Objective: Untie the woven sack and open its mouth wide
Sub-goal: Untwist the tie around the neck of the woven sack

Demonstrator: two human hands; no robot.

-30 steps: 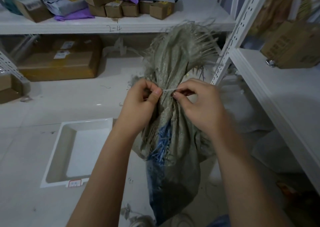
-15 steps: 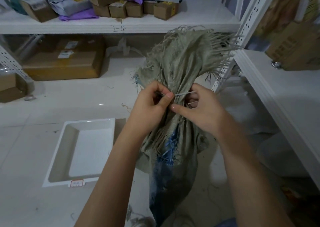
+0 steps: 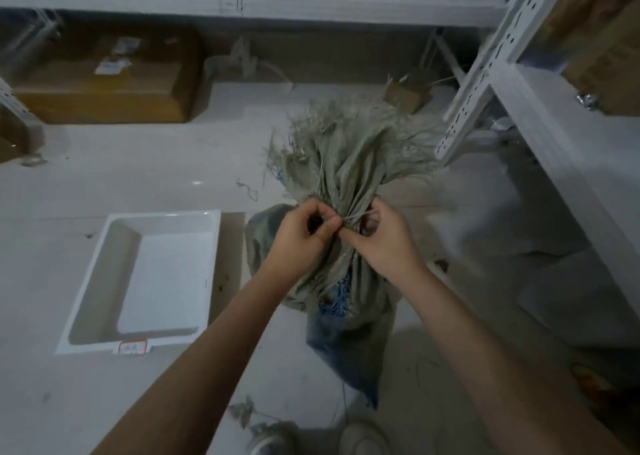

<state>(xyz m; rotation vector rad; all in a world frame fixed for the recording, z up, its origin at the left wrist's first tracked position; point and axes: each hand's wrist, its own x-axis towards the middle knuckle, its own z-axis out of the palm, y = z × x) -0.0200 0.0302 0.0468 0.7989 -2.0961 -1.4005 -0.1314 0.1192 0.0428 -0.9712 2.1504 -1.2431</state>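
Since the earlier frames the view has tipped downward: the upper shelf with its cartons has slid to the top edge, the person's shoes now show at 6 o'clock, and the sack and both hands sit lower and further right of centre. The woven sack [image 3: 341, 177] stands upright on the floor [image 3: 145, 174], just right of centre, with its neck gathered tight and its frayed mouth fanning out toward 12 o'clock. A pale tie [image 3: 356, 216] runs across the gathered neck. The left hand [image 3: 300, 238] is at the 9 o'clock side of the neck, its fingers curled in and the thumb and forefinger pinched together at the tie. The right hand [image 3: 384, 239] is at the 3 o'clock side, fingers likewise curled, with the forefinger pointing inward so that its tip meets the left thumb at the knot; whether it holds the tie's free end cannot be told, since the fingers hide it. Blue threads [image 3: 341, 293] hang from the sack's body below the wrists. A white tray [image 3: 114, 274] lies flat on the floor at 9 o'clock of the sack, near it but apart, with a red-edged label [image 3: 132, 347] on its near rim. A large brown carton [image 3: 104, 87] sits under the shelf [image 3: 242, 4] at 10 o'clock. A white perforated rack upright [image 3: 485, 73] rises at 2 o'clock.
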